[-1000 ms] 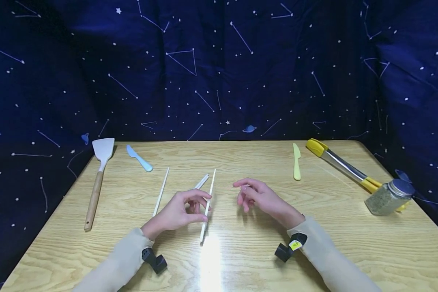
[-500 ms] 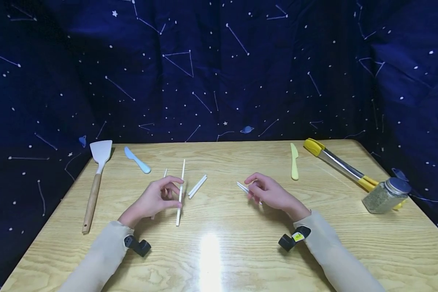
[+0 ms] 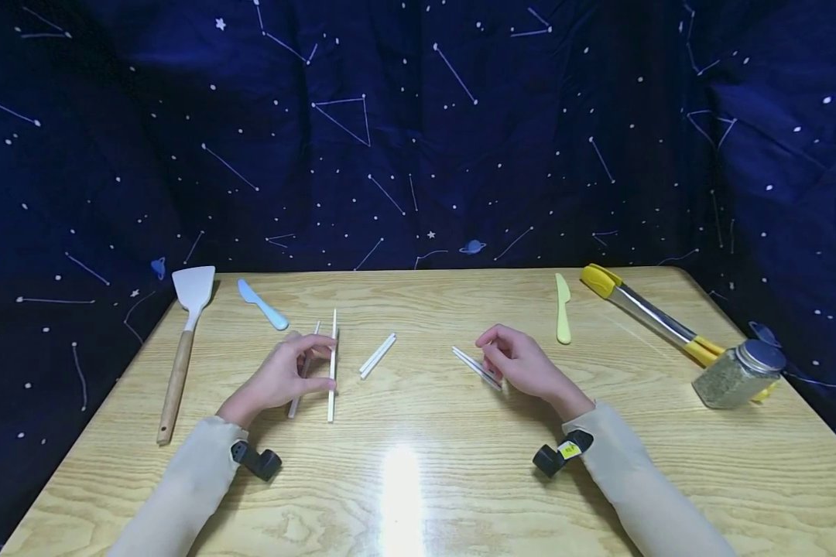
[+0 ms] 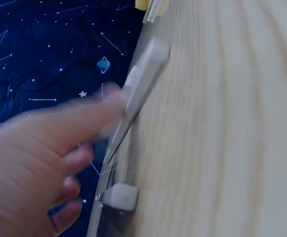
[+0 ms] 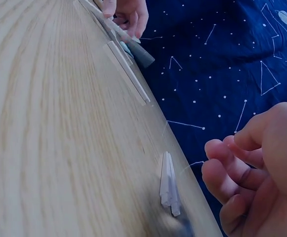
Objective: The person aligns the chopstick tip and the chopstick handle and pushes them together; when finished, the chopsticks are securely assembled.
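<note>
Head view, left of centre: a long white stick [image 3: 333, 363] was pinched by the left hand [image 3: 282, 375], thumb and fingertips bent against it, just beside a second long stick [image 3: 294, 407]. Mid-frame lay two short sticks [image 3: 378, 356]. Right of centre, the right hand [image 3: 522, 367], loosely curled and empty, hung near another short pair [image 3: 475, 367].

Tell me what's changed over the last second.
The left hand has carried a long white stick to the left, beside the other long stick, and still pinches it. The right hand has shifted slightly right; some short white sticks, not visible a second ago, now lie beside it. Whether it had held them is unclear. The spatula, blue knife, yellow knife, tongs and jar stayed put.
</note>
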### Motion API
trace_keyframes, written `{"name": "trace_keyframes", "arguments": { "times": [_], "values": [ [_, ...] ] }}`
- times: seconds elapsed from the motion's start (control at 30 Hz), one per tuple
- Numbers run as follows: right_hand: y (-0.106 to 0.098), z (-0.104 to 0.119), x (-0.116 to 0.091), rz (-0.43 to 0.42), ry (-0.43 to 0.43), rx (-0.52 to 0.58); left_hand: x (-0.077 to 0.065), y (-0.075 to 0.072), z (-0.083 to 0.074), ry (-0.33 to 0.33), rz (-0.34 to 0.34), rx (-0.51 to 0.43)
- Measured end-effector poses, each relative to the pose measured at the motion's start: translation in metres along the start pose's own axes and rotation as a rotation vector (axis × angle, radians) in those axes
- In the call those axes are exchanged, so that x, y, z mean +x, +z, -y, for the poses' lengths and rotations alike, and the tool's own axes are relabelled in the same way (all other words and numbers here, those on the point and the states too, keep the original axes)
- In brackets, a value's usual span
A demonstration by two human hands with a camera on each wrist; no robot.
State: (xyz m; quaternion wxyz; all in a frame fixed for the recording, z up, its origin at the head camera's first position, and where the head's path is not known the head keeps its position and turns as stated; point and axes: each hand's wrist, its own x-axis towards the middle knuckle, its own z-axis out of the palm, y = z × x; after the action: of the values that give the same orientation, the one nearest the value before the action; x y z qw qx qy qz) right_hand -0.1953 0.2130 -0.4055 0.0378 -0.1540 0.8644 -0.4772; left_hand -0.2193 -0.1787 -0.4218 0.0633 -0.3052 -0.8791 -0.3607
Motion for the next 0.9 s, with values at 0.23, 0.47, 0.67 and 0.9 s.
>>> {"name": "trace_keyframes", "arguments": {
  "times": [0.23,0.47,0.67,0.9],
  "values": [
    [0.0,-0.002,0.0,-0.011,0.001,-0.075,-0.004,0.004,0.007,0.027,-0.007,0.159],
    [0.002,-0.009,-0.003,-0.021,-0.048,-0.262,-0.004,0.004,0.01,-0.021,0.023,0.177],
    [0.005,-0.01,-0.004,0.0,-0.039,-0.368,-0.005,0.001,0.016,-0.011,0.005,0.173],
    [0.007,-0.008,-0.004,-0.019,-0.044,-0.419,-0.009,-0.008,0.024,-0.013,-0.008,0.173]
  ]
}}
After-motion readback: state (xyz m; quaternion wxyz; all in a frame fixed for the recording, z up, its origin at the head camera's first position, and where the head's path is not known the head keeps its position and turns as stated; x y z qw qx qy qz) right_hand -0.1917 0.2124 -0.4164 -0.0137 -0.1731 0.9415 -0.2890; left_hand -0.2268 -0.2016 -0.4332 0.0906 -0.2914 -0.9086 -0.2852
